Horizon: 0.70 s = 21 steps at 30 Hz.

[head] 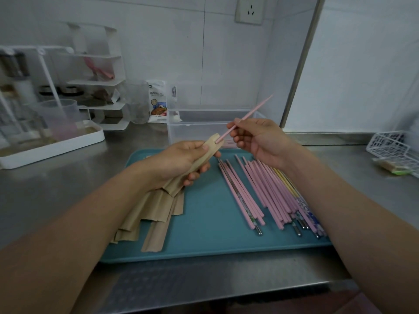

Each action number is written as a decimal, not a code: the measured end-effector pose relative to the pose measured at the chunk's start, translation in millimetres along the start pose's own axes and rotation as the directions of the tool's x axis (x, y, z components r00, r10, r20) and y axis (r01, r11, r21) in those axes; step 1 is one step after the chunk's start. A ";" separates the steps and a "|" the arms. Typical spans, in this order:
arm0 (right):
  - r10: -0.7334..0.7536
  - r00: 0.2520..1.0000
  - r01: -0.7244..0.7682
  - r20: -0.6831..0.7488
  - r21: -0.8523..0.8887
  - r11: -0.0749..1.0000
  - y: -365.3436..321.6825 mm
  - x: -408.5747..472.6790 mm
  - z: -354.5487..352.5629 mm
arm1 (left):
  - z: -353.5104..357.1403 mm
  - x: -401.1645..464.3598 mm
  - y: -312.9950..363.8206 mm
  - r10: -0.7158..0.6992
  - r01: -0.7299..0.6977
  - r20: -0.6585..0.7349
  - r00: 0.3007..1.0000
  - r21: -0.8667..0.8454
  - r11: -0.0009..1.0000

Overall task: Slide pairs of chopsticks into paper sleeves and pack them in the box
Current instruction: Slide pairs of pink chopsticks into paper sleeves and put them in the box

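Note:
My left hand (pixel 181 158) grips a brown paper sleeve (pixel 209 149) with its open end pointing up and to the right. My right hand (pixel 258 139) pinches a pink chopstick (pixel 251 113) whose lower end sits at the sleeve's mouth. Whether a second chopstick is with it I cannot tell. More paper sleeves (pixel 154 211) lie fanned on the left of the teal tray (pixel 204 223). Several loose pink chopsticks (pixel 267 191) lie on its right side. A clear plastic box (pixel 197 125) stands open behind the tray.
A white rack with jars and a measuring cup (pixel 56 118) fills the left of the steel counter. A food bag (pixel 157 102) leans on the back wall. A white wire basket (pixel 394 148) sits far right. The counter's front edge runs below the tray.

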State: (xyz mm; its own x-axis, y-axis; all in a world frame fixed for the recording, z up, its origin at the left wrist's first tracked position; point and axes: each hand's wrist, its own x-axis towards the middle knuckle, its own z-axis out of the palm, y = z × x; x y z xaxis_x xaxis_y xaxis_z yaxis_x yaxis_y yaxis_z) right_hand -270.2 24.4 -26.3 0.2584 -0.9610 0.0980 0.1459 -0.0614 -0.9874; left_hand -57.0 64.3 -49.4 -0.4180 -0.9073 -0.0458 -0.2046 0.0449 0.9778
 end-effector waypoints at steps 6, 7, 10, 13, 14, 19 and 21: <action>0.041 0.998 -0.039 0.042 -0.040 0.998 0.7 0.4 -2.1 | -1.2 1.4 -2.3 0.027 -0.027 -0.001 1.000 -0.021 0.999; 0.062 0.996 -0.058 0.064 -0.066 0.996 1.7 0.4 -1.8 | -0.9 1.2 -2.7 0.033 -0.033 0.004 0.999 -0.020 0.999; 0.136 0.984 -0.118 0.115 -0.153 0.981 4.8 -1.1 0.3 | -0.8 0.7 -3.0 0.043 -0.043 0.022 0.999 -0.006 0.999; 0.151 0.987 -0.144 0.062 -0.108 0.984 2.4 -4.1 2.7 | -1.6 0.7 -3.1 0.046 -0.046 0.021 0.999 0.017 0.999; 0.108 0.994 -0.108 -0.005 -0.025 0.994 0.4 -2.9 1.1 | -1.8 0.5 -3.3 0.042 -0.043 0.015 0.999 0.021 0.999; -0.170 0.885 0.138 -0.433 -0.105 0.985 -9.2 5.2 -16.5 | -3.1 1.1 -5.3 0.017 -0.018 0.027 0.999 0.032 0.999; -0.171 0.914 0.132 -0.367 -0.128 0.983 -7.3 3.9 -14.3 | -3.2 1.0 -4.6 0.012 -0.013 0.024 1.000 0.029 0.999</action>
State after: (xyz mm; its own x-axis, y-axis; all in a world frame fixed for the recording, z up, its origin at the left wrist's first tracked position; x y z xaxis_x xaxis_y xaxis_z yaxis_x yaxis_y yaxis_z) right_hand -283.9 17.2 -20.6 -0.1392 -0.9671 0.2128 0.0551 -0.2221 -0.9735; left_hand -53.6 61.9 -53.2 -0.4418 -0.8963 -0.0389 -0.2248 0.0686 0.9720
